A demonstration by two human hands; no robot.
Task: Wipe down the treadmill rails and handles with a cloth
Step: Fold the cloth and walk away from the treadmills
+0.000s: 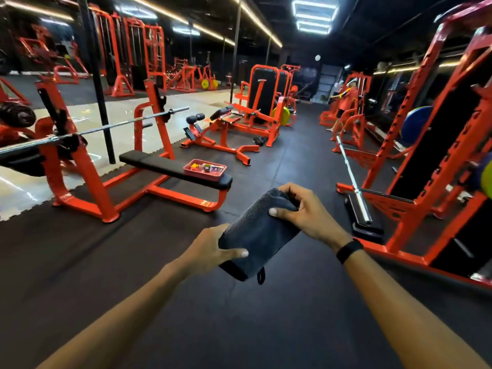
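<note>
Both hands are up in front, gripping a folded dark grey cloth out over the black rubber floor. The left hand is clamping the near, lower end, thumb lying across the top and fingers wrapped underneath. The right hand is curling its fingers over the far, upper end with the thumb pressing down on the top face. There's a black band sitting on the right wrist.

The cloth is folded into a long pad, and its long axis is running diagonally from lower left up to upper right, far end tilting away from the camera. A little loop tag is dangling off the near end.

Further out, an orange flat bench is standing to the left with a pink tray sitting on its pad and a barbell resting in its rack. Orange racks are lining the right side.
</note>
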